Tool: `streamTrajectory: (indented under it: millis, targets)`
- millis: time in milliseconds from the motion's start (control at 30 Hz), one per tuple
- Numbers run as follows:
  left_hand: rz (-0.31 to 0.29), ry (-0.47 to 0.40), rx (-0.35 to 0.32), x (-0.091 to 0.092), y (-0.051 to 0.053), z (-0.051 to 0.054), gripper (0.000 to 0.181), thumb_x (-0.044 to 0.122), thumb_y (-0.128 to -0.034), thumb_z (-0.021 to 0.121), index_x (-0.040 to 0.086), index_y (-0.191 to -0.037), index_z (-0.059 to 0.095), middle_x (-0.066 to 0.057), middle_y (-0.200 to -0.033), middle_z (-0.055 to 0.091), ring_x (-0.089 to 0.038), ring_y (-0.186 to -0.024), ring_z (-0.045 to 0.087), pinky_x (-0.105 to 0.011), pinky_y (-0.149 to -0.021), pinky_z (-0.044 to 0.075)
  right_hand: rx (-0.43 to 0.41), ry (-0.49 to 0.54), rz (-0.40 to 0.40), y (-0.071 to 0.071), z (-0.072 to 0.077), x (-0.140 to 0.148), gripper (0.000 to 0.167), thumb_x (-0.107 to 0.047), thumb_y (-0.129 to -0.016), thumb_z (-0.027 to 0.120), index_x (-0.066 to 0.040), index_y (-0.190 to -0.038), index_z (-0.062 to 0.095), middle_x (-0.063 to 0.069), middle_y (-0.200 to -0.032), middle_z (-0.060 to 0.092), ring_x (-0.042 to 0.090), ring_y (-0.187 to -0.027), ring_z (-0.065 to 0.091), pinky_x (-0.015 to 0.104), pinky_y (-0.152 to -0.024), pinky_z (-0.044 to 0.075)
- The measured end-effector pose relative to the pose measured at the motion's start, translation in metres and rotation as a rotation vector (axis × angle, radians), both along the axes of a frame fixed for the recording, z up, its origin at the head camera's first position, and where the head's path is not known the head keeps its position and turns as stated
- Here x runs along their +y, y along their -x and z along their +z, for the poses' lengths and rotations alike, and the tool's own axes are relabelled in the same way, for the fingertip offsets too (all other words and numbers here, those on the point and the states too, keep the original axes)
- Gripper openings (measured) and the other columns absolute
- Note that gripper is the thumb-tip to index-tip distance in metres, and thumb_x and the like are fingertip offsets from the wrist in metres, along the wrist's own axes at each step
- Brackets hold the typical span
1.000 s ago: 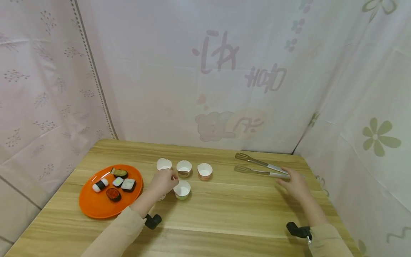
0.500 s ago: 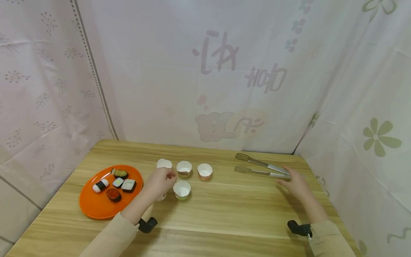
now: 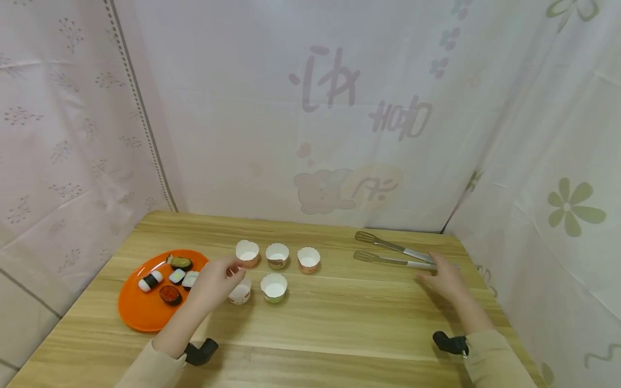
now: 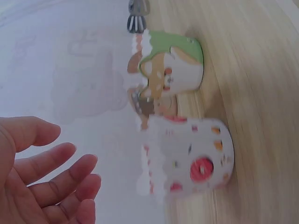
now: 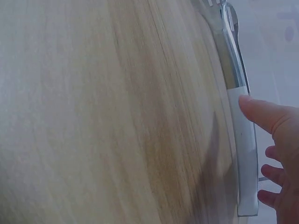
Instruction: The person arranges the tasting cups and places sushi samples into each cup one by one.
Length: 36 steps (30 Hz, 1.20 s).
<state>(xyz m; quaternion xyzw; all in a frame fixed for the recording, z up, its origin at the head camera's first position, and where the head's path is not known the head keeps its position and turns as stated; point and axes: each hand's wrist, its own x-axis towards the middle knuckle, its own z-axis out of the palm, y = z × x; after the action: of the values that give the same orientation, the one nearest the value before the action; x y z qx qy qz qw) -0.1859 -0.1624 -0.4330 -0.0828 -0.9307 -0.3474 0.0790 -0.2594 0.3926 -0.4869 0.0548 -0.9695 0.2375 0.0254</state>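
Note:
Near a white patterned cup (image 3: 240,293) at the lower left of the cup group is my left hand (image 3: 213,283), its fingers loosely bent and holding nothing. The left wrist view has that hand (image 4: 51,172) apart from the patterned cup (image 4: 191,158), with a green and white dog-face cup (image 4: 180,63) beyond. On the table's right side, my right hand (image 3: 446,277) is spread at the handle end of the metal tongs (image 3: 388,260). In the right wrist view the thumb of my right hand (image 5: 280,144) lies at the white handle (image 5: 245,154); firm contact is unclear.
An orange plate (image 3: 140,312) with several sushi pieces stands at the left, partly behind my left arm. More paper cups stand mid-table, among them a pink one (image 3: 247,260), a brown one (image 3: 277,262) and another (image 3: 308,265). Patterned curtains surround the wooden table.
My left hand has moved left and a little toward me, away from the cups, uncovering the patterned cup and the pink cup behind. My right hand and the tongs have stayed in place.

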Motion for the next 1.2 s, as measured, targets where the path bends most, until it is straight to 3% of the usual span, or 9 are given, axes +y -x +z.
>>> streamTrajectory:
  millis: [167,600,867,1100,1200]
  targets:
    - [0.043,0.005,0.007,-0.019,-0.006,0.003,0.023,0.019,-0.0918,0.063,0.006,-0.111,0.068,-0.001,-0.082,0.062,-0.014,-0.064,0.053,-0.028,-0.052,0.046,-0.024,-0.019,-0.002,0.001,-0.002,0.002,0.093,-0.040,-0.087,0.070,0.015,-0.143,0.021,0.043,-0.139,0.025,0.060,-0.124,0.025,0.071,-0.100,0.024]
    - [0.150,0.008,0.017,-0.065,-0.025,0.008,0.037,0.027,-0.0951,0.061,0.002,-0.122,0.060,-0.006,-0.091,0.065,-0.019,-0.076,0.058,-0.030,-0.060,0.049,-0.041,-0.037,-0.001,0.008,-0.005,0.011,0.099,-0.046,-0.086,0.069,0.013,-0.145,0.016,0.042,-0.142,0.021,0.060,-0.127,0.021,0.071,-0.102,0.018]
    - [0.220,-0.012,0.015,-0.098,-0.038,0.000,0.042,0.036,-0.0966,0.057,0.004,-0.122,0.061,-0.006,-0.091,0.065,-0.023,-0.081,0.059,-0.031,-0.060,0.049,-0.035,-0.047,-0.005,0.012,-0.004,0.008,0.097,-0.046,-0.086,0.069,0.011,-0.146,0.018,0.040,-0.143,0.023,0.058,-0.128,0.022,0.072,-0.101,0.016]
    - [0.275,-0.010,-0.008,-0.125,-0.046,-0.007,0.046,0.036,-0.0979,0.054,-0.002,-0.123,0.058,-0.008,-0.088,0.066,-0.024,-0.080,0.059,-0.032,-0.061,0.047,-0.064,-0.039,-0.010,0.012,-0.005,0.004,0.097,-0.048,-0.087,0.067,0.008,-0.148,0.017,0.039,-0.143,0.023,0.058,-0.128,0.022,0.074,-0.099,0.019]
    - [0.296,-0.012,-0.028,-0.134,-0.049,-0.008,0.048,0.038,-0.0980,0.053,-0.003,-0.124,0.057,-0.010,-0.090,0.066,-0.025,-0.081,0.059,-0.031,-0.060,0.045,-0.039,-0.048,-0.005,0.012,-0.006,0.005,0.093,-0.044,-0.087,0.069,0.009,-0.147,0.021,0.039,-0.141,0.027,0.058,-0.126,0.025,0.074,-0.099,0.020]
